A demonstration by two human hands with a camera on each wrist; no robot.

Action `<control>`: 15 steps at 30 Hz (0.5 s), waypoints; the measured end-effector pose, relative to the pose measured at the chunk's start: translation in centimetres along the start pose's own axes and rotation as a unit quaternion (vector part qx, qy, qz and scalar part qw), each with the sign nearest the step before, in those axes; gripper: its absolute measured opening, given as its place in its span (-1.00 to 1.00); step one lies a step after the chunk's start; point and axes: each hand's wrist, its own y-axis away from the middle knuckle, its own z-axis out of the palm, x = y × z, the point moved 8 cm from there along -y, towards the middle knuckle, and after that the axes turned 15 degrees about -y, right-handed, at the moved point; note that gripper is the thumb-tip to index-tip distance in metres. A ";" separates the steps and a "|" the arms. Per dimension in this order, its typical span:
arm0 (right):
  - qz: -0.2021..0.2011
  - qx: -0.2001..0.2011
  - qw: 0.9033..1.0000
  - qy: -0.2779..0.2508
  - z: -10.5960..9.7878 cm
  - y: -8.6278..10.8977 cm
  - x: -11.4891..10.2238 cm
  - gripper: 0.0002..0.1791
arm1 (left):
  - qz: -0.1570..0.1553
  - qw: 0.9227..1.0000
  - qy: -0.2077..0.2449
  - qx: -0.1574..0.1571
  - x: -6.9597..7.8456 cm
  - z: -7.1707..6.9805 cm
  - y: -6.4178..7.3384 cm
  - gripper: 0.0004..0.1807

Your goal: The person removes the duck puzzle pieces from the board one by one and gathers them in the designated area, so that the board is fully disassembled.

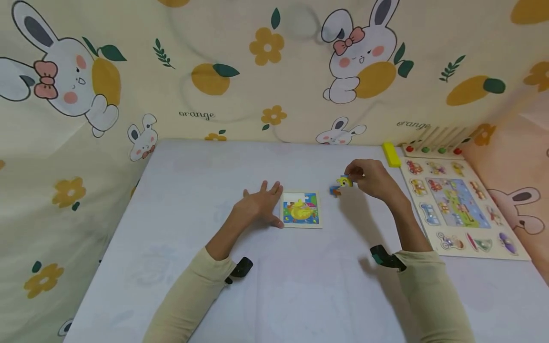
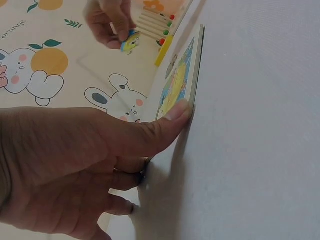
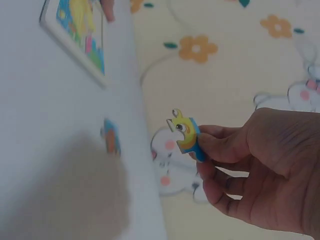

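Observation:
A small square jigsaw puzzle (image 1: pixel 301 211) with a yellow duck picture lies flat in a pale frame, a white gap showing along its top left. My left hand (image 1: pixel 259 205) is spread at the left edge of that frame, thumb on the near corner and fingertips by the far one. Between thumb and fingers, my right hand (image 3: pixel 250 165) pinches a yellow and blue puzzle piece (image 3: pixel 186 132) with an eye printed on it, held above the table. Another puzzle piece (image 1: pixel 335 191), blue and brown, lies on the table just below the held one.
At the right lies a large wooden picture board (image 1: pixel 459 205) with toy shapes. Behind it stands a rack of sticks with red and green beads (image 1: pixel 434 149), and a yellow block (image 1: pixel 391 155) sits beside it. A patterned cloth (image 1: pixel 240 43) hangs behind the white table (image 1: pixel 193 286).

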 end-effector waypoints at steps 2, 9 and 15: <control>0.011 -0.010 1.000 0.004 -0.2 0.1 0.9 -0.87 | 0.002 1.000 0.002 0.001 0.0 0.0 0.0 0.22; 0.043 -0.047 0.998 0.002 0.2 -0.3 3.6 -0.84 | 0.003 1.000 -0.002 0.002 0.0 -0.1 0.0 0.22; 0.064 -0.053 0.997 -0.002 1.0 -1.0 6.4 -0.87 | 0.006 1.000 0.005 0.000 0.0 -0.1 -0.1 0.22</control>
